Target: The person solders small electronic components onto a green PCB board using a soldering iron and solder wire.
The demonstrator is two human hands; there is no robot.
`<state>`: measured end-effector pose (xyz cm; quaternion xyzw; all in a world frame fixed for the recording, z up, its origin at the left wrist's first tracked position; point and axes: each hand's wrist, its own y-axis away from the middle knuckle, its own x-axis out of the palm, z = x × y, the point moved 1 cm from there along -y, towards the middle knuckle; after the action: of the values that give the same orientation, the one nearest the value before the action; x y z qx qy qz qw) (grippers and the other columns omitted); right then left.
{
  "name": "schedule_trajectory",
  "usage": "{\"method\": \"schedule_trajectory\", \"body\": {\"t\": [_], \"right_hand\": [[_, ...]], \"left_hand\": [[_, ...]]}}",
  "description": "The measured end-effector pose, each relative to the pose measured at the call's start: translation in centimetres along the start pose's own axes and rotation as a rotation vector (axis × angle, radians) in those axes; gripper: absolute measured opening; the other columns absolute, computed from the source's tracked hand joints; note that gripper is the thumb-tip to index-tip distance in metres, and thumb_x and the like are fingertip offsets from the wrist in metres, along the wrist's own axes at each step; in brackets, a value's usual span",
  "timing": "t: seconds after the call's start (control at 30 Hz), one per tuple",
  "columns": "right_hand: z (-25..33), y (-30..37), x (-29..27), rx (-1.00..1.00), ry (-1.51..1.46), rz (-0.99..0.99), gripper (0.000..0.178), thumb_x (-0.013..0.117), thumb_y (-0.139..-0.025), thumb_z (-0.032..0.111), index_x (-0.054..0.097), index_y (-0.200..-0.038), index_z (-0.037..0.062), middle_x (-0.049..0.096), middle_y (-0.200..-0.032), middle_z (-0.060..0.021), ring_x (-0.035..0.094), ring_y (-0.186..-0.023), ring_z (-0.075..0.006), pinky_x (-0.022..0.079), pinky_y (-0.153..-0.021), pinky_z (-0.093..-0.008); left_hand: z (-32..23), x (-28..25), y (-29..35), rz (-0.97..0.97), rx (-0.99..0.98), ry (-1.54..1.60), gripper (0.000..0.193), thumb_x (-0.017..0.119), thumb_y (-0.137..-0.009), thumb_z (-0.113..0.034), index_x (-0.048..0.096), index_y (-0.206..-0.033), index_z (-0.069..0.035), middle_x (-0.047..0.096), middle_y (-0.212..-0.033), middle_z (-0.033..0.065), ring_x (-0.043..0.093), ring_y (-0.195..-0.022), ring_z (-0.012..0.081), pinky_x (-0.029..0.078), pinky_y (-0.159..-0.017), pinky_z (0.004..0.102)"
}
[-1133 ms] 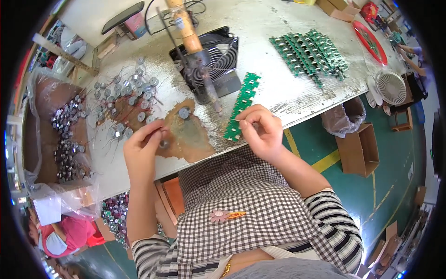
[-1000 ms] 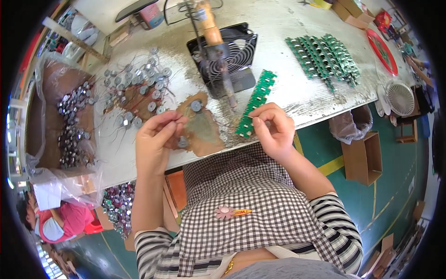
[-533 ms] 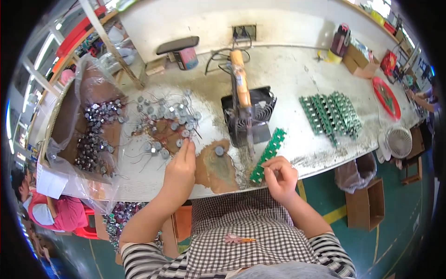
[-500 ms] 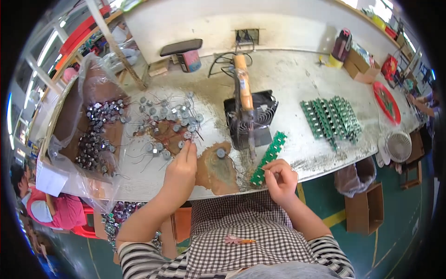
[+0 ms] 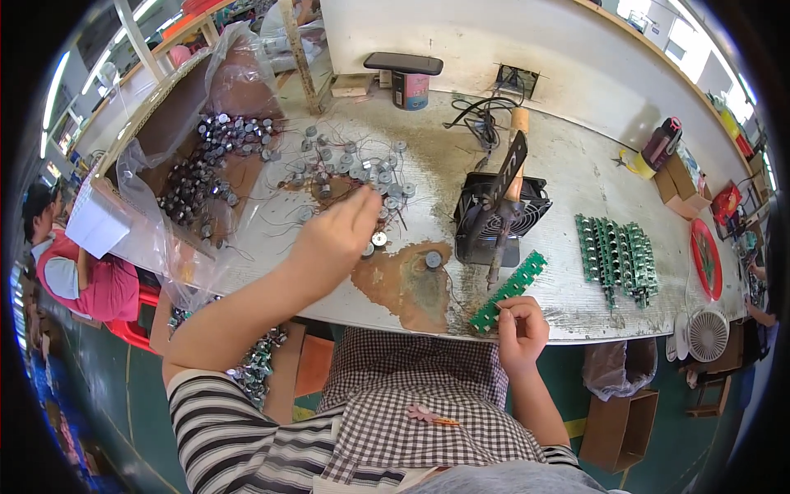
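Note:
My left hand [image 5: 329,243] reaches over the near side of a spread of small round metal motors [image 5: 362,169] with thin wires. Its fingers are stretched out close together; the thumb and whatever lies under the fingertips are hidden. One motor [image 5: 378,239] shows just beside that hand. My right hand [image 5: 523,331] is closed, thumb and forefinger pinched at the near end of a green circuit board strip [image 5: 512,288] that slants across the table edge. A lone motor [image 5: 433,259] sits on the brown worn patch between my hands.
A wooden-handled soldering iron [image 5: 518,136] stands before a black fan [image 5: 533,206]. Several green board strips [image 5: 615,255] lie to the right, near a red tray [image 5: 705,259]. At left stands a plastic-lined carton [image 5: 136,123] of motors. A phone-like slab [image 5: 403,62] tops a tin.
The view has swung left. My left hand has moved farther out over the motors. My right hand stays at the same end of the green circuit board.

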<state>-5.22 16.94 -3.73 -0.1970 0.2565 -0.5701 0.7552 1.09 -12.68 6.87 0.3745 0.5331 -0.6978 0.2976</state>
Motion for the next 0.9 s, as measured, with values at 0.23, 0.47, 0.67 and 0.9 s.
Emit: {"method": "schedule_trajectory", "body": {"t": [0.23, 0.47, 0.67, 0.9], "right_hand": [[0.2, 0.3, 0.2, -0.018, 0.025, 0.029, 0.008, 0.053, -0.084, -0.008, 0.05, -0.079, -0.0016, 0.059, -0.09, -0.014, 0.048, -0.067, -0.0091, 0.038, -0.058, -0.0198], [0.4, 0.2, 0.4, -0.018, 0.033, 0.053, 0.008, 0.053, -0.084, -0.007, 0.05, -0.079, -0.0016, 0.059, -0.09, -0.0141, 0.048, -0.067, -0.0095, 0.039, -0.059, -0.0199], [0.7, 0.7, 0.3, -0.009, 0.017, -0.027, 0.009, 0.057, -0.081, -0.007, 0.051, -0.077, -0.0014, 0.062, -0.085, -0.0141, 0.049, -0.062, -0.0089, 0.037, -0.052, -0.0201], [0.7, -0.2, 0.4, -0.069, 0.071, -0.033, 0.01, 0.058, -0.08, -0.007, 0.052, -0.076, -0.0009, 0.063, -0.084, -0.0161, 0.055, -0.066, -0.0165, 0.042, -0.056, -0.0245]], "left_hand": [[3.9, -2.1, -1.4, -0.085, -0.013, -0.403, 0.045, 0.054, -0.074, 0.0, 0.05, -0.117, 0.009, 0.058, -0.113, 0.0229, 0.064, -0.088, 0.0267, 0.054, -0.071, 0.0287], [6.6, -2.8, -1.4, 0.003, -0.168, -0.387, 0.042, 0.056, -0.072, 0.0, 0.052, -0.114, 0.005, 0.062, -0.098, 0.0162, 0.065, -0.073, 0.025, 0.052, -0.061, 0.0299], [5.7, -1.5, -0.1, -0.215, -0.333, 0.003, 0.029, 0.06, -0.081, -0.002, 0.059, -0.108, 0.006, 0.067, -0.088, 0.0161, 0.066, -0.079, 0.0253, 0.051, -0.068, 0.0272], [-3.6, 1.9, 1.7, -0.066, -0.787, 1.498, 0.013, 0.058, -0.089, -0.008, 0.058, -0.098, 0.001, 0.065, -0.086, 0.0064, 0.061, -0.082, 0.0132, 0.048, -0.077, 0.0264]]}}
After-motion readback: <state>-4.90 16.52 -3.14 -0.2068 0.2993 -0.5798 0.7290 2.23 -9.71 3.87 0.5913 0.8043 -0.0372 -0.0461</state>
